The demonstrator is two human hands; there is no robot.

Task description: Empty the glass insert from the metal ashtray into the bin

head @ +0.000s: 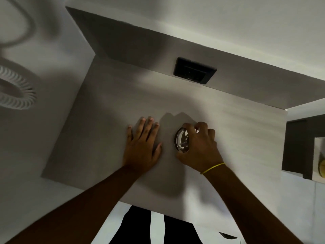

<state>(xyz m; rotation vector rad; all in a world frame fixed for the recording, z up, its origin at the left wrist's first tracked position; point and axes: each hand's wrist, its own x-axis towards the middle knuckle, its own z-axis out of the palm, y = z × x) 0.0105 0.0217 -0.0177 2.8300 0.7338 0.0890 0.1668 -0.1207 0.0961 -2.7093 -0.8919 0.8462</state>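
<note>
A round ashtray (182, 140) with a shiny glass insert and a dark metal rim sits on the grey table (105, 138), right of centre. My right hand (200, 147) curls over its right side, fingers and thumb wrapped around the rim, hiding half of it. My left hand (142, 145) lies flat on the tabletop just left of the ashtray, fingers spread, holding nothing. No bin shows clearly in this view.
A black rectangular panel (194, 70) is set in the table near its far edge. A white ribbed ring-shaped object (15, 90) lies at the left. A dark box-like unit (304, 147) stands at the right edge. My dark trouser legs (140, 226) show below the near edge.
</note>
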